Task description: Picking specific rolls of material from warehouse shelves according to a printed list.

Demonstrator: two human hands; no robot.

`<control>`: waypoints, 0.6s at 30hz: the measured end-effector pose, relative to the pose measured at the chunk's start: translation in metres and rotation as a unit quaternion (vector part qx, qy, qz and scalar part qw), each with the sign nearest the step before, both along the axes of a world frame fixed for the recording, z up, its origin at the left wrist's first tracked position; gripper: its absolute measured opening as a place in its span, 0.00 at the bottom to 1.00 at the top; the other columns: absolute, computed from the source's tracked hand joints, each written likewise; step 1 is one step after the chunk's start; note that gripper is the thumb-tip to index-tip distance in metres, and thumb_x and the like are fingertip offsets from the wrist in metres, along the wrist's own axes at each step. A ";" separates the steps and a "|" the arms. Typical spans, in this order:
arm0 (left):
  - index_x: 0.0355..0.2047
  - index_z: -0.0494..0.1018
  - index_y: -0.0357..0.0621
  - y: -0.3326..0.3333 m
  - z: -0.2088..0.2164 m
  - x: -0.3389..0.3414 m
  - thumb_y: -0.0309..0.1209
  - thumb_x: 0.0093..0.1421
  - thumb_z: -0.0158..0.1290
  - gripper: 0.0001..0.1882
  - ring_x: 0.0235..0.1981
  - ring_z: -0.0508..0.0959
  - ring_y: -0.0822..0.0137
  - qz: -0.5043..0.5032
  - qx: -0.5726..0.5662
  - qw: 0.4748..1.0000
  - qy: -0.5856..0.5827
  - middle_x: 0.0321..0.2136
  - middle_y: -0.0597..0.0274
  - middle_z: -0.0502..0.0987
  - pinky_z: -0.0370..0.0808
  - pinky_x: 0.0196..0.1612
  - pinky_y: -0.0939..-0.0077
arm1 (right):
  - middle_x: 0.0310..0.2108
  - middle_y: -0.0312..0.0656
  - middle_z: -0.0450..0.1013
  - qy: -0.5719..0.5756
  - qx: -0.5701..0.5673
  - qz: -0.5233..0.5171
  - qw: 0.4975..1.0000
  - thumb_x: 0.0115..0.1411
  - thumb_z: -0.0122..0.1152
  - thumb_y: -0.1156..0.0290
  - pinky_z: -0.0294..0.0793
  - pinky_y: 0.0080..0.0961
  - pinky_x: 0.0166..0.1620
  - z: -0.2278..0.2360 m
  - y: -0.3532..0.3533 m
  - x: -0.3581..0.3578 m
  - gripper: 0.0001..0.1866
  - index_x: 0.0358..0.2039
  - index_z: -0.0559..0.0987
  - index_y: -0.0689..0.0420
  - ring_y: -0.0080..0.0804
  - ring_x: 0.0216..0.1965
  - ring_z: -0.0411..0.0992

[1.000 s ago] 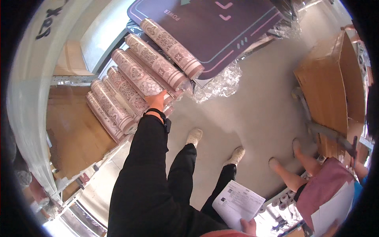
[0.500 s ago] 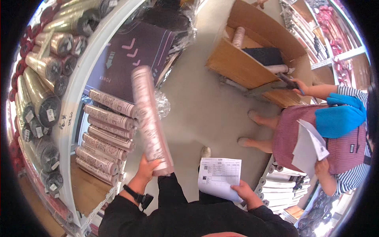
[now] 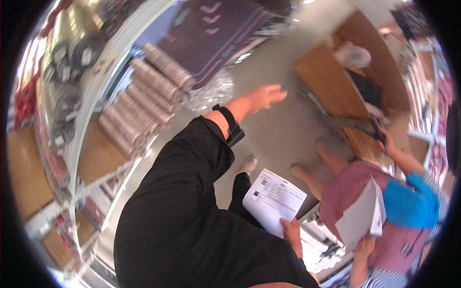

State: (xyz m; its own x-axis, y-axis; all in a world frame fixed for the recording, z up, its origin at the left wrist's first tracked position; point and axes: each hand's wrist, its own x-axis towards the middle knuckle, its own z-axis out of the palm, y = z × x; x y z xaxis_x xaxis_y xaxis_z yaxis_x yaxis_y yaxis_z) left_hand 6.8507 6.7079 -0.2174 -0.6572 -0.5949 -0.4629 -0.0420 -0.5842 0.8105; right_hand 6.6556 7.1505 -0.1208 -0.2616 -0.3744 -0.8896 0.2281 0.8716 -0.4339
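Note:
My left hand (image 3: 265, 99) reaches out over the floor, open, fingers stretched toward a brown cardboard box (image 3: 321, 72); it holds nothing. In that box a pale patterned roll (image 3: 356, 56) shows blurred, round end toward me, near a dark block-shaped thing (image 3: 366, 88). My right hand (image 3: 292, 234) is closed on the lower edge of a printed paper sheet (image 3: 276, 197), which hangs in front of my legs. A black band with a small device (image 3: 234, 130) sits round my left wrist.
On the right a co-worker in a purplish apron (image 3: 350, 189) holds papers (image 3: 361, 218) and a dark handle (image 3: 377, 128) beside the box. Several patterned rolls (image 3: 158, 79) lie stacked on the left shelf, below a dark printed mat (image 3: 211, 38). Crinkled clear plastic (image 3: 213, 91) hangs there.
My left hand has let go of the patterned roll and swung forward and right. A pale roll now shows higher in the box. My view has turned; the right hand still grips the sheet.

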 end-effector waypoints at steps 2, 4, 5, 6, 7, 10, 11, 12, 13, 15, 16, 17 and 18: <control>0.56 0.61 0.32 0.034 -0.071 0.064 0.52 0.52 0.55 0.41 0.54 0.68 0.54 0.066 -0.028 0.987 -0.146 0.55 0.46 0.66 0.64 0.55 0.59 | 0.44 0.45 0.73 0.034 -0.004 0.034 0.999 0.53 0.55 0.75 0.68 0.29 0.48 -0.017 -0.003 0.006 0.21 0.48 0.70 0.67 0.35 0.43 0.71; 0.60 0.55 0.37 0.082 -0.234 0.205 0.46 0.55 0.56 0.40 0.59 0.62 0.59 -0.081 -0.137 0.938 -0.307 0.57 0.47 0.63 0.63 0.56 0.62 | 0.44 0.46 0.72 -0.008 0.021 0.048 0.999 0.53 0.55 0.75 0.68 0.29 0.49 -0.030 -0.014 0.023 0.22 0.49 0.70 0.67 0.36 0.43 0.71; 0.55 0.62 0.32 0.092 -0.202 0.203 0.45 0.52 0.57 0.37 0.54 0.68 0.55 0.131 0.052 0.909 -0.392 0.51 0.43 0.69 0.68 0.51 0.64 | 0.44 0.47 0.72 0.009 0.051 0.005 0.999 0.52 0.55 0.75 0.68 0.29 0.49 -0.030 -0.015 0.030 0.22 0.49 0.70 0.67 0.36 0.44 0.71; 0.48 0.67 0.28 0.118 -0.236 0.265 0.45 0.51 0.57 0.33 0.48 0.73 0.53 0.209 0.080 0.886 -0.405 0.45 0.43 0.73 0.71 0.45 0.65 | 0.44 0.47 0.72 0.002 0.055 0.035 0.998 0.52 0.55 0.76 0.68 0.29 0.49 -0.032 -0.025 0.035 0.22 0.49 0.69 0.68 0.36 0.43 0.71; 0.47 0.68 0.27 0.126 -0.234 0.292 0.45 0.51 0.57 0.33 0.45 0.74 0.54 0.170 0.035 0.864 -0.473 0.44 0.44 0.74 0.71 0.44 0.65 | 0.44 0.47 0.72 0.004 0.062 0.036 0.997 0.52 0.55 0.76 0.68 0.29 0.49 -0.034 -0.034 0.042 0.22 0.49 0.69 0.68 0.36 0.43 0.71; 0.45 0.71 0.28 0.166 -0.309 0.415 0.44 0.52 0.57 0.29 0.41 0.76 0.57 0.268 0.157 0.681 -0.663 0.40 0.48 0.76 0.72 0.42 0.67 | 0.42 0.45 0.73 0.040 0.105 0.096 0.989 0.51 0.55 0.75 0.70 0.30 0.46 -0.055 -0.049 0.054 0.24 0.50 0.68 0.67 0.35 0.42 0.71; 0.45 0.71 0.28 0.172 -0.337 0.434 0.44 0.52 0.57 0.29 0.41 0.76 0.57 0.265 0.162 0.680 -0.665 0.40 0.48 0.76 0.72 0.42 0.67 | 0.43 0.45 0.72 0.041 0.102 0.094 0.990 0.51 0.55 0.76 0.70 0.30 0.47 -0.066 -0.044 0.052 0.24 0.50 0.68 0.67 0.35 0.42 0.71; 0.45 0.71 0.29 0.175 -0.357 0.453 0.43 0.53 0.57 0.29 0.40 0.76 0.57 0.306 0.154 0.713 -0.612 0.39 0.48 0.77 0.72 0.42 0.66 | 0.44 0.46 0.71 0.022 0.058 0.038 0.997 0.51 0.54 0.76 0.69 0.29 0.47 -0.079 -0.039 0.055 0.24 0.51 0.67 0.67 0.36 0.42 0.71; 0.45 0.71 0.29 0.181 -0.375 0.472 0.43 0.53 0.57 0.28 0.40 0.77 0.57 0.346 0.143 0.739 -0.560 0.38 0.47 0.77 0.72 0.42 0.66 | 0.45 0.47 0.71 0.018 0.069 0.040 0.997 0.51 0.53 0.77 0.69 0.30 0.48 -0.090 -0.041 0.057 0.25 0.52 0.66 0.67 0.37 0.43 0.71; 0.46 0.70 0.29 0.186 -0.403 0.491 0.42 0.53 0.57 0.29 0.39 0.77 0.57 0.428 0.138 0.748 -0.488 0.39 0.49 0.77 0.71 0.43 0.66 | 0.45 0.47 0.71 -0.001 0.096 0.025 0.995 0.51 0.52 0.78 0.69 0.30 0.49 -0.105 -0.048 0.064 0.25 0.52 0.66 0.67 0.37 0.44 0.71; 0.47 0.69 0.27 0.183 -0.413 0.493 0.42 0.52 0.57 0.30 0.39 0.76 0.58 0.338 0.083 0.782 -0.517 0.39 0.50 0.77 0.71 0.43 0.67 | 0.45 0.47 0.71 0.000 0.104 0.026 0.994 0.51 0.52 0.78 0.69 0.30 0.49 -0.102 -0.064 0.076 0.25 0.52 0.66 0.67 0.37 0.44 0.71; 0.47 0.69 0.26 0.177 -0.419 0.493 0.42 0.52 0.57 0.31 0.39 0.76 0.59 0.246 0.024 0.806 -0.537 0.39 0.51 0.77 0.71 0.43 0.68 | 0.48 0.52 0.69 0.031 0.152 0.119 0.981 0.53 0.55 0.69 0.65 0.33 0.51 -0.099 -0.088 0.092 0.27 0.53 0.67 0.67 0.43 0.48 0.67; 0.47 0.69 0.26 0.163 -0.425 0.476 0.42 0.52 0.57 0.31 0.39 0.76 0.59 0.244 0.030 0.809 -0.533 0.39 0.51 0.77 0.71 0.43 0.68 | 0.50 0.56 0.67 0.067 0.200 0.209 0.955 0.55 0.57 0.60 0.62 0.37 0.54 -0.100 -0.101 0.102 0.30 0.54 0.67 0.66 0.49 0.52 0.63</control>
State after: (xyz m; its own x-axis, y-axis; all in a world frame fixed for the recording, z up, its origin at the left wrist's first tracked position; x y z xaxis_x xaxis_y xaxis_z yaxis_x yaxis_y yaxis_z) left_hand 7.3267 6.8709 -0.6426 0.4419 -0.6182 -0.6500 -0.4503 -0.7796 0.4353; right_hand 6.7578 7.0490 -0.2204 -0.2846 -0.1085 -0.9525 -0.2109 0.9763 -0.0482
